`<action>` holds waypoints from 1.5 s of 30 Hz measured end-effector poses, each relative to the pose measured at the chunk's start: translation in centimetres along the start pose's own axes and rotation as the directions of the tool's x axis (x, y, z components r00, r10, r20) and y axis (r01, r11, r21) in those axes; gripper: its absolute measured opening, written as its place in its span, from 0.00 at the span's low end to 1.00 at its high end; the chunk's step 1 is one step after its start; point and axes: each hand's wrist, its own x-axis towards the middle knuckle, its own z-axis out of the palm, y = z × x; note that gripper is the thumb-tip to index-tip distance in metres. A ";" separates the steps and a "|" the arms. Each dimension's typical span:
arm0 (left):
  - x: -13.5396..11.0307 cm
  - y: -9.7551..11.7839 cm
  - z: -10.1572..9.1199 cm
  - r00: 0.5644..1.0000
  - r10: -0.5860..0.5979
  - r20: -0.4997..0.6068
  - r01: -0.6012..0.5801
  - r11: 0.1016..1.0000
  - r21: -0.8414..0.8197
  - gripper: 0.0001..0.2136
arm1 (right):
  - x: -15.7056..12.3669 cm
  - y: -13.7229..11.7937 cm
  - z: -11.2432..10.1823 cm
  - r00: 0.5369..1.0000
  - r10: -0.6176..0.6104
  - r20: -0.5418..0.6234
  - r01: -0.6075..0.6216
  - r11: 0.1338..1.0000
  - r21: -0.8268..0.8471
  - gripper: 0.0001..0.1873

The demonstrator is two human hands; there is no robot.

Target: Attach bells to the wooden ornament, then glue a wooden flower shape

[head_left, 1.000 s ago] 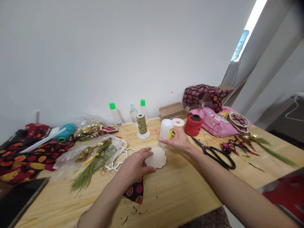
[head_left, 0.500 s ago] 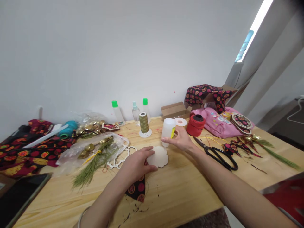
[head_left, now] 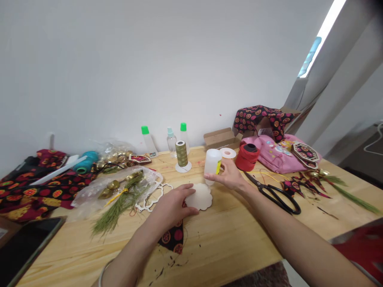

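Note:
A pale, scalloped wooden piece (head_left: 202, 197) lies flat on the table in front of me. My left hand (head_left: 175, 203) holds it at the left edge, thumb and fingertips on its face. Black cloth with an orange and red pattern (head_left: 174, 238) sticks out beneath that hand. My right hand (head_left: 229, 175) grips a white plastic bottle (head_left: 212, 161) with a yellow label, just beyond the piece's right rim. The bottle's flat, wide end faces up; its lower end is hard to make out. Left of my left hand rests a scalloped wooden frame (head_left: 155, 198).
Black-handled scissors (head_left: 279, 198) and red thread (head_left: 247, 157) lie right. A green spool (head_left: 181, 154), tape roll (head_left: 228, 153) and green-capped bottles (head_left: 149, 141) stand toward the wall. Left are a green tassel (head_left: 112, 215), plastic-bagged bells, patterned cloth (head_left: 44, 191) and a dark tablet-like device (head_left: 32, 247).
Both hands keep their hold in nearly the same places. The whole view has shifted very slightly; nothing else visibly differs.

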 end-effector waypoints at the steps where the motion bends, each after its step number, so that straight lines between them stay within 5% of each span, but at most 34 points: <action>1: 0.0 0.0 0.0 1.000 0.001 -0.001 -0.001 1.000 0.002 0.24 | 0.0 0.0 0.0 1.000 0.003 0.000 -0.003 1.000 0.003 0.16; 5: 0.0 0.2 -0.1 1.000 -0.004 0.004 0.004 1.000 0.006 0.23 | 0.0 -0.4 0.1 1.000 0.010 0.011 -0.010 1.000 0.002 0.15; 15: -0.4 0.9 0.1 0.999 0.004 -0.050 -0.002 0.999 0.041 0.19 | 0.4 -0.1 0.1 0.968 0.069 -0.241 -0.070 0.998 0.005 0.16; 24: -1.0 1.9 0.4 0.993 -0.042 -0.112 0.045 0.999 0.021 0.21 | -0.1 -2.2 -1.0 0.994 0.038 -0.102 -0.056 0.982 -0.178 0.14; 33: -1.0 1.7 0.8 0.994 -0.088 -0.070 0.091 0.995 0.041 0.21 | -1.7 0.5 -0.4 0.961 0.053 -0.272 -0.089 0.989 -0.120 0.12; 45: -0.9 1.9 1.3 0.987 -0.101 -0.127 0.111 0.991 0.074 0.19 | -1.7 1.0 0.2 0.968 0.060 -0.242 -0.088 0.990 -0.108 0.11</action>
